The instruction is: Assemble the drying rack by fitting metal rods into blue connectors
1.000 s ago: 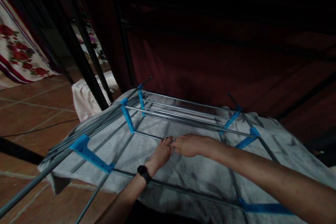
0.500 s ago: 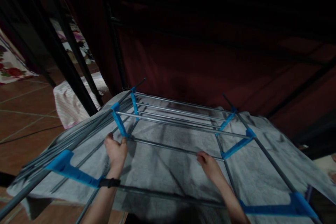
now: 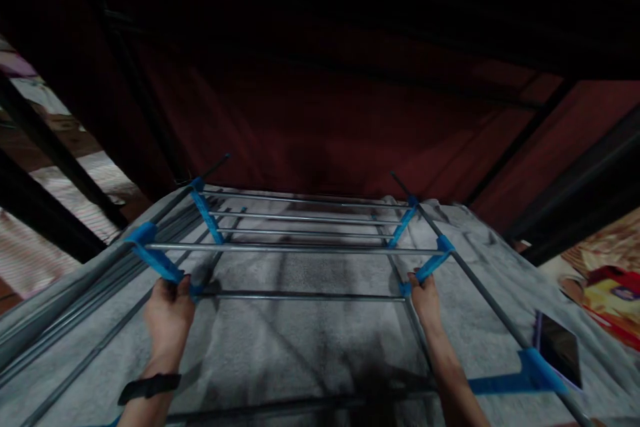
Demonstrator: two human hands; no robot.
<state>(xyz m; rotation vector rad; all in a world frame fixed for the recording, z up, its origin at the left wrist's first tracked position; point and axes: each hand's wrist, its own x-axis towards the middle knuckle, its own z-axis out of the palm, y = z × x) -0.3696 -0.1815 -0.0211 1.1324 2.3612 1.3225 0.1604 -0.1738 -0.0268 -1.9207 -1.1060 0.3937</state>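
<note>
A rack of grey metal tubes (image 3: 295,249) joined by blue plastic brackets lies on a grey cloth (image 3: 300,340). My left hand (image 3: 170,317), with a black band on the wrist, is closed round the lower end of the left middle bracket (image 3: 159,260). On the other side my right hand (image 3: 424,297) grips the lower end of the right middle bracket (image 3: 434,263), its fingertips partly hidden. Between the two hands runs a lower crossbar (image 3: 300,295). A nearer right bracket (image 3: 530,373) shows by my right forearm.
Loose grey tubes (image 3: 95,300) lie bundled along the left. At the right a phone (image 3: 557,348) rests on the cloth. Dark red fabric (image 3: 300,127) hangs behind the rack, with dark posts (image 3: 47,200) at left. A red and yellow packet (image 3: 613,300) sits at far right.
My left hand has closed on the left middle bracket. My right hand has moved right from the lower crossbar to the right middle bracket. The view has turned right, bringing the phone into fuller view.
</note>
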